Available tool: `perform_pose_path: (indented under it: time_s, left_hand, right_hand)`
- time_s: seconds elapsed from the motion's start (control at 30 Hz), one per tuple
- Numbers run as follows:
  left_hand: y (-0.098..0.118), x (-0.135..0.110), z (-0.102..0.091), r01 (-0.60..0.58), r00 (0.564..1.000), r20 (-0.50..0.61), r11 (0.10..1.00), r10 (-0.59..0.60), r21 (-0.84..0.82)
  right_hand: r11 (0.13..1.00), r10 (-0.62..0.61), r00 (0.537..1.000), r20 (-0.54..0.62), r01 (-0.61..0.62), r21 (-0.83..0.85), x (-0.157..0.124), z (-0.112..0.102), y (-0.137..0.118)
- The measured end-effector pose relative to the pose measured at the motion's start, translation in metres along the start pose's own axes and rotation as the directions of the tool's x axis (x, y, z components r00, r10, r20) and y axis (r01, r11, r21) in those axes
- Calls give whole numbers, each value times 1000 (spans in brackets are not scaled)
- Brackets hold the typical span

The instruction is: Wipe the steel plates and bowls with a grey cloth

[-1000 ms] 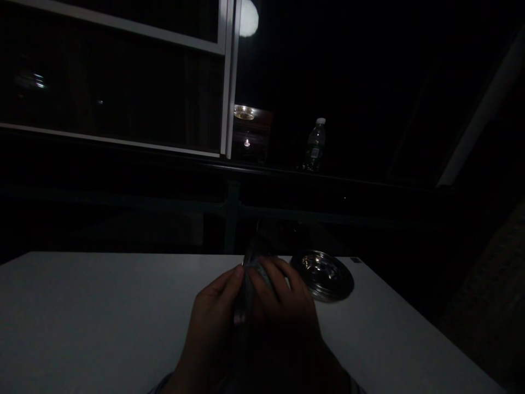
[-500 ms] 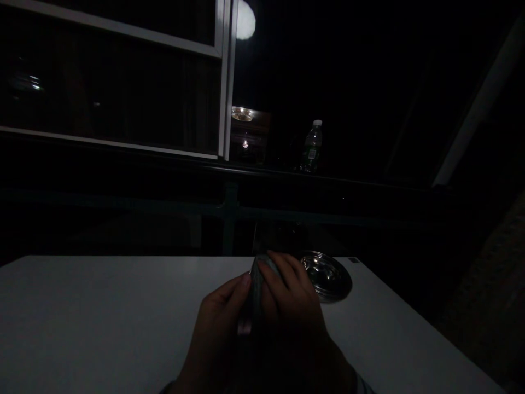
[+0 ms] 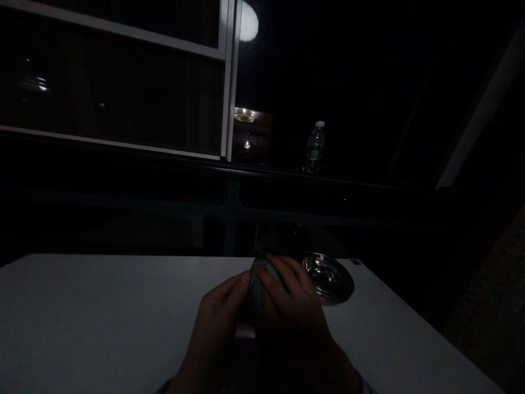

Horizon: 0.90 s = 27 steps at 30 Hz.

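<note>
Over the near part of the table my hands are close together on one object. It is a dim grey-green, cloth-like thing (image 3: 256, 290), held up between them; the dark hides its exact kind. My left hand (image 3: 217, 314) pinches its left edge between thumb and fingers. From the other side, the fingers of my right hand (image 3: 293, 301) are wrapped over its top and right side. A small pale pinkish patch (image 3: 245, 331) shows below, between the hands, too dark to name. Just beyond my right hand lies a shiny metal bowl (image 3: 334, 282), partly covered by the fingers.
The white table (image 3: 102, 317) ends at a far edge and a slanting right edge. Behind it, a clear plastic bottle (image 3: 314, 153) with a white cap stands on a dark ledge. A white-framed window (image 3: 228, 109) rises at the left. The room is very dark.
The view has shifted slightly, so the bowl and bottle appear a little further right. Both hands keep hold of the grey-green thing, which is turned slightly between the fingers.
</note>
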<state>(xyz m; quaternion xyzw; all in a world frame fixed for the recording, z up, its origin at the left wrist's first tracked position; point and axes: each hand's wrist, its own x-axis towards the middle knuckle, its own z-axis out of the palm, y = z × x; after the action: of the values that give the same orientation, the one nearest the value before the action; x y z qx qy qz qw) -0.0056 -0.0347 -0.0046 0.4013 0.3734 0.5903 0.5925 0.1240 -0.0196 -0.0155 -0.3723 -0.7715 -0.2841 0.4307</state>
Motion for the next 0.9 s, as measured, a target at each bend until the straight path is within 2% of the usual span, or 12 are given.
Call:
perform_pose_path:
  time_s: [0.17, 0.33, 0.5, 0.6, 0.7, 0.8, 0.9]
  left_hand:
    - [3, 2, -3, -59, 997, -47, 998, 57, -36]
    - [-2, 1, -1, 3, 1000, -10, 999, -4, -38]
    - [1, 0, 0, -23, 995, -96, 996, 14, -90]
    - [2, 2, -1, -26, 996, -84, 996, 19, -88]
    - [-1, 2, -2, -46, 997, -72, 997, 42, -55]
    - [-5, 1, -2, -38, 998, -49, 999, 37, -10]
    - [-3, -1, 0, -26, 998, -53, 1000, 26, -6]
  right_hand:
    - [997, -70, 994, -78, 69, -25, 2, 3, -11]
    - [1000, 16, 999, -38, -16, -12, 2, 0, 1]
    - [997, -74, 995, -72, 72, -43, -3, 6, -12]
    - [993, -108, 990, -94, 103, -52, -3, 9, -20]
    - [997, -49, 990, -135, 41, -67, 0, 6, -15]
    - [997, 40, 996, -83, -45, -64, 2, 1, -6]
    - [995, 29, 998, -55, -34, -92, 0, -1, -6]
